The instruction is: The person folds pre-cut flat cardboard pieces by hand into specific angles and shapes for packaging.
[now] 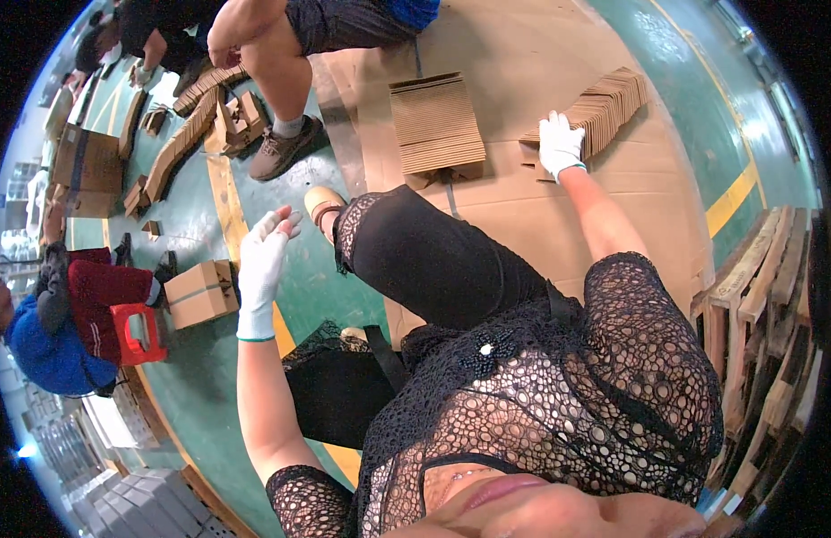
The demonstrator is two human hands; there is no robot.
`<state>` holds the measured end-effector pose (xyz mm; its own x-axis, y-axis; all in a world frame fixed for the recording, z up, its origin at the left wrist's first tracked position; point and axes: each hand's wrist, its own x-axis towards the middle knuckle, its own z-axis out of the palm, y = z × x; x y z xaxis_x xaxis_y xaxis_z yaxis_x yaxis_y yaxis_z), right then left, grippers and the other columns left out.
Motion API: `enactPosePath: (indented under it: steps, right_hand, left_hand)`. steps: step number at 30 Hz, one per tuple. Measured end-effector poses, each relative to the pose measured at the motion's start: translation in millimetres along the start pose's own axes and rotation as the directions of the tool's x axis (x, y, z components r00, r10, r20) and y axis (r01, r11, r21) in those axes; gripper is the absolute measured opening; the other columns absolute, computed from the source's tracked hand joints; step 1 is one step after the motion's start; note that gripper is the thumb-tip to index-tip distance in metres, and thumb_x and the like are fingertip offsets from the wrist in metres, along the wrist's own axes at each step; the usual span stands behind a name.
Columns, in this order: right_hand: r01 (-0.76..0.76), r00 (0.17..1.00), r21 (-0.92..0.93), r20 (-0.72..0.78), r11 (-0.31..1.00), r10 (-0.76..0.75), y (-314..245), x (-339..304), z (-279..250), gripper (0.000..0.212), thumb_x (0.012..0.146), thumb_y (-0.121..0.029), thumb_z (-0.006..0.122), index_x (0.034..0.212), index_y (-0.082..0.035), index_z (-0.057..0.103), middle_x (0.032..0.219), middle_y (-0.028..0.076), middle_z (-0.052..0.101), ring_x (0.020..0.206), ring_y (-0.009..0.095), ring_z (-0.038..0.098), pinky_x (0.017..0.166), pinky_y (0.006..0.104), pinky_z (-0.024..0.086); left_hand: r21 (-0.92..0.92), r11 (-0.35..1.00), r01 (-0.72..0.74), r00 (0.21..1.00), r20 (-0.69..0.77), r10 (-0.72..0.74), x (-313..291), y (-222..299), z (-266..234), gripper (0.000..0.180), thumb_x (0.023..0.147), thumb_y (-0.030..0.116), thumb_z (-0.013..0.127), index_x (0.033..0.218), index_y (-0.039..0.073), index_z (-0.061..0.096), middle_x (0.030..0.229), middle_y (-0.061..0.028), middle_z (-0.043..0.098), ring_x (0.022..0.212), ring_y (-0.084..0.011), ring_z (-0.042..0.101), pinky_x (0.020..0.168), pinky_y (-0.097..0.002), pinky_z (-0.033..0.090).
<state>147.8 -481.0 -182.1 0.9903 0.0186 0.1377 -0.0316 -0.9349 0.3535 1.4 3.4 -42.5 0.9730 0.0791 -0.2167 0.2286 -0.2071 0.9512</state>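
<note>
Cardboard pieces (611,109) stand in a slanting row, left end under our right hand (561,146), long axis running rightward and away. That hand is nearer; whether it grips, we cannot tell. Our left hand (265,264), empty, fingers loosely bent, hangs well apart. Bare brown sheet (644,220) separates the row from another stack (438,125).

1 slanting row of brown cardboard pieces (610,109) is laid on a large, flat brown cardboard sheet (514,54). The pieces are packed closely and overlapped, their edges exposed as parallel ridges; the row is stretched diagonally toward the sheet's far right side.
</note>
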Motion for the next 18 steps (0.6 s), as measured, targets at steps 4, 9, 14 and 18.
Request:
enactPosePath:
  steps: [4,9,14,18]
  right_hand:
    - [-0.011,0.999,0.027,0.042,1.000,0.010,2.2,5.5,-3.9,0.028,0.088,-0.022,0.040,0.110,-0.012,0.054,0.123,0.007,0.047,0.114,0.023,0.043,0.083,0.0582,0.036]
    - [-0.016,0.981,0.057,0.194,0.998,0.005,-1.2,12.4,-10.3,0.033,0.088,-0.021,0.039,0.118,-0.010,0.049,0.132,0.010,0.041,0.121,0.025,0.038,0.084,0.0601,0.035]
    - [-0.025,0.987,0.049,0.159,0.998,0.017,-7.2,16.8,-12.7,0.029,0.088,-0.021,0.039,0.112,-0.012,0.052,0.123,0.009,0.046,0.115,0.023,0.042,0.082,0.0597,0.036]
    - [-0.077,0.997,0.003,0.025,0.997,0.077,-8.6,20.7,-3.3,0.026,0.089,-0.025,0.040,0.108,-0.014,0.056,0.112,0.006,0.049,0.109,0.022,0.045,0.082,0.0594,0.036]
  left_hand:
    - [0.026,0.999,0.025,1.000,0.009,-0.025,0.1,1.5,2.1,0.041,0.091,0.012,0.049,0.122,-0.013,0.042,0.115,-0.0164,0.056,0.106,-0.0204,0.056,0.089,-0.0281,0.044]
    - [0.031,0.999,0.041,0.999,0.005,-0.041,2.2,-0.3,6.2,0.040,0.091,0.013,0.049,0.121,-0.013,0.043,0.114,-0.0160,0.056,0.104,-0.0196,0.056,0.089,-0.0278,0.044]
    - [0.030,0.999,0.022,1.000,0.020,-0.022,3.0,-7.0,2.9,0.040,0.090,0.014,0.050,0.122,-0.011,0.045,0.112,-0.0147,0.058,0.100,-0.0183,0.057,0.088,-0.0283,0.043]
    - [0.021,1.000,0.002,1.000,0.026,-0.003,3.3,-9.7,1.8,0.040,0.090,0.015,0.051,0.121,-0.009,0.047,0.111,-0.0137,0.059,0.099,-0.0174,0.057,0.088,-0.0280,0.043]
